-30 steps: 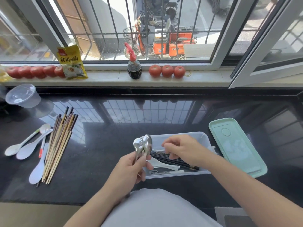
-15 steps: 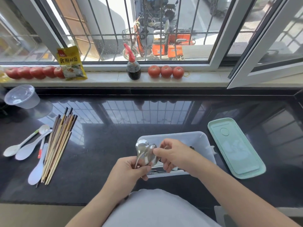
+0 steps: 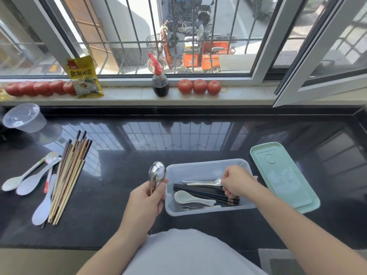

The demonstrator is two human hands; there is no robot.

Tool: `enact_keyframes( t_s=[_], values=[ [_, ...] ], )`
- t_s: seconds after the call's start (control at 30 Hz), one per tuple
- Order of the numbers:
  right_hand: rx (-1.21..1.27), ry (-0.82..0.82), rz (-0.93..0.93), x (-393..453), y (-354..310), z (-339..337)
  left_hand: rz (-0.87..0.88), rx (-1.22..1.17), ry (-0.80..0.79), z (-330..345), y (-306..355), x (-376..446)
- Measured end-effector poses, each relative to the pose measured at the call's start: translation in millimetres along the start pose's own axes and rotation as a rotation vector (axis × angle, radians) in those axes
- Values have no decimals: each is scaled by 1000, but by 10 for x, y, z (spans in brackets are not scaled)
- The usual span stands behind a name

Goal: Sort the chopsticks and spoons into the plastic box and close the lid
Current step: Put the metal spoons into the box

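Note:
A clear plastic box [image 3: 206,164] sits on the black counter in front of me. Inside lie black chopsticks [image 3: 200,192], a white spoon [image 3: 188,197] and a fork [image 3: 190,208]. My left hand [image 3: 146,203] grips a metal spoon [image 3: 157,172] upright just left of the box. Inside the box, my right hand [image 3: 237,182] pinches another metal spoon [image 3: 202,183] by its end, lying over the chopsticks. The mint green lid [image 3: 282,175] lies to the right of the box. At the left wait wooden chopsticks [image 3: 68,179] and several white spoons [image 3: 33,180].
A clear lidded bowl [image 3: 24,118] stands at the far left of the counter. On the windowsill are tomatoes [image 3: 199,86], a dark sauce bottle [image 3: 160,84] and a yellow packet [image 3: 84,76]. An open window frame juts in at the upper right.
My right hand took one metal spoon from the pair in my left hand and carried it into the box. My left hand moved slightly left, keeping one spoon.

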State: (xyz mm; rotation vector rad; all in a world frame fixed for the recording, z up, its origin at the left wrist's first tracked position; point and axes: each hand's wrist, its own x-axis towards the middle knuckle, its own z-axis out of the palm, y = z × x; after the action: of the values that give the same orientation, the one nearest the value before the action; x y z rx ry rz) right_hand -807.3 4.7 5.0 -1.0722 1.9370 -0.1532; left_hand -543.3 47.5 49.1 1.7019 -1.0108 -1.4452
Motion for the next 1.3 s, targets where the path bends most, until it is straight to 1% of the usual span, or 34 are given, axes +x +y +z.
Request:
enact_keyframes(
  t_s=[0.1, 0.2, 0.37, 0.43, 0.47, 0.53, 0.63, 0.7, 0.77, 0.83, 0.93, 1.03, 1.1, 1.13, 1.17, 1.23, 1.3],
  values=[
    [-129, 26, -22, 378, 11, 247, 57, 98, -82, 43, -32, 11],
    [-181, -4, -5, 557, 101, 363, 58, 119, -96, -16, -61, 19],
    [16, -62, 76, 315, 213, 235, -22, 100, -58, -59, -86, 47],
    [7, -29, 35, 197, 212, 163, -45, 71, -58, -37, -92, 74],
    [48, -8, 7, 135, 201, 136, -40, 80, -67, -27, -99, 87],
    [256, -22, -33, -58, 104, 81, -4, 152, -94, -13, -99, 99],
    [442, -64, -175, -422, -101, 14, 68, 274, -177, 30, -74, 59],
    [495, -157, -287, -616, -235, 40, 124, 404, -238, 59, -60, 34],
    [476, -251, -366, -738, -330, 131, 184, 504, -291, 74, -44, 16],
    [477, -258, -409, -795, -378, 208, 261, 532, -318, 67, -11, -6],
    [503, -238, -392, -851, -399, 220, 393, 624, -351, 52, -20, -36],
    [498, -234, -307, -874, -404, 256, 449, 740, -437, 34, -78, -23],
    [443, -237, -248, -857, -401, 288, 444, 771, -491, 42, -97, -39],
    [402, -236, -231, -841, -391, 270, 415, 760, -473, 44, -95, -49],
    [369, -220, -217, -810, -370, 220, 385, 730, -414, 36, -90, -54],
    [342, -134, -165, -722, -289, 32, 340, 617, -212, -14, -50, -62],
    [314, -8, -115, -609, -143, -217, 299, 443, 14, -96, -21, -45]
  ],
)
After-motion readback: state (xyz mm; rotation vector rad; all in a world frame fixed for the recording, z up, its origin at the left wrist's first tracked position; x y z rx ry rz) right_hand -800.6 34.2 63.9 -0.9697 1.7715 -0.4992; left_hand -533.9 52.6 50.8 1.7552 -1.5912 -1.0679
